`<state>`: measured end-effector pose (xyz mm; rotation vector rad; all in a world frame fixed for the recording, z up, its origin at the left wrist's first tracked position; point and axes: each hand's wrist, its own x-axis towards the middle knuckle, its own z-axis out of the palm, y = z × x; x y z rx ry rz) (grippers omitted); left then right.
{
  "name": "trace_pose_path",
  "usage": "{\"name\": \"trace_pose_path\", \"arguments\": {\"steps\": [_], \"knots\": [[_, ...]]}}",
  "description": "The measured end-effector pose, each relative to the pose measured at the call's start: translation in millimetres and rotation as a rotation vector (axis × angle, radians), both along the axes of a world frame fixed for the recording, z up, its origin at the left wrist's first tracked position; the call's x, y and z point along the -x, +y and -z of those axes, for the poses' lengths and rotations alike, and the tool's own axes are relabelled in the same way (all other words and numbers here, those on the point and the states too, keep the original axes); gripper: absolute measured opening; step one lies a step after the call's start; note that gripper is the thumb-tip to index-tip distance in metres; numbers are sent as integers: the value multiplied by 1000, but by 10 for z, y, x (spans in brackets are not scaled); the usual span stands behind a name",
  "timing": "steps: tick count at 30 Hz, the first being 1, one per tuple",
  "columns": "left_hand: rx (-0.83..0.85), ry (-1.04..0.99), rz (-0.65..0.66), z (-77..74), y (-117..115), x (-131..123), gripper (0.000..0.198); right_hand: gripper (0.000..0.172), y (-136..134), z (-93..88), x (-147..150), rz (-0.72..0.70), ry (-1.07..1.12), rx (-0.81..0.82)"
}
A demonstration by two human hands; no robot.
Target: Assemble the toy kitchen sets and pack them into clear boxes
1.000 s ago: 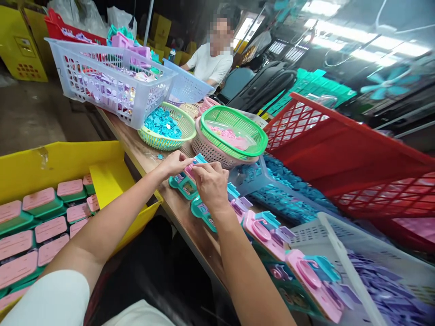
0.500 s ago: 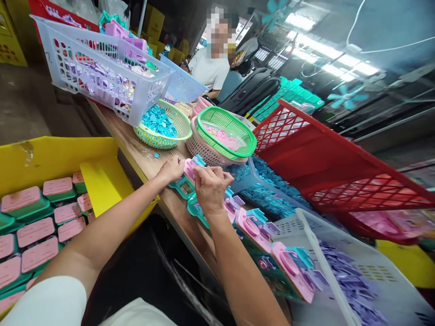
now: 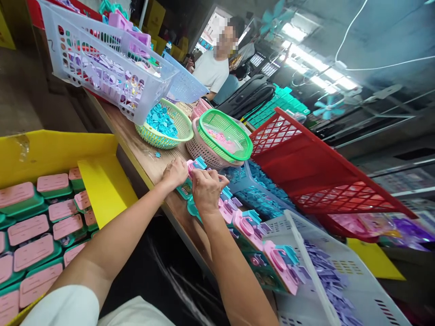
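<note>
At the table edge, my left hand (image 3: 175,172), fingers curled, is against the left end of a pink and teal plastic toy case (image 3: 185,189). My right hand (image 3: 208,186) is over the same case, thumb and fingers pinched together on its pink top. Whatever small part the fingertips may hold is hidden. A light blue piece (image 3: 199,163) stands up from the top just beyond the fingers. More pink-topped toy cases (image 3: 245,224) with blue and purple pieces stand in a row beneath and beside my right forearm.
Beyond my hands are a yellow-green basket of blue parts (image 3: 161,121) and a green basket (image 3: 243,154) with pink parts. Right stand a crate of purple parts (image 3: 326,276) and a red crate (image 3: 326,172). A yellow carton (image 3: 105,185) holds pink-lidded boxes. A person (image 3: 214,70) sits opposite.
The view has shifted a little, so the crates on the right appear farther left. Both hands stay at the same toy case, the left fingers a bit more curled.
</note>
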<state>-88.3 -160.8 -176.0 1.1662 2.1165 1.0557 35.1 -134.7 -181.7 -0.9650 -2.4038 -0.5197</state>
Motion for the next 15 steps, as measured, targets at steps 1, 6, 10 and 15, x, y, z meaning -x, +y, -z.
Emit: {"name": "trace_pose_path", "arguments": {"steps": [1,6,10,15], "knots": [[9,-5,7,8,9,5,35,23,-7,-18,4,0,-30,11],[32,-3,29,49,18,37,38,26,-17,-198,48,-28,-236,119],[36,48,11,18,-60,55,35,29,-6,-374,98,-57,-337,205],[47,106,-37,-28,-201,41,33,27,-28,-610,106,-189,-486,305]]}}
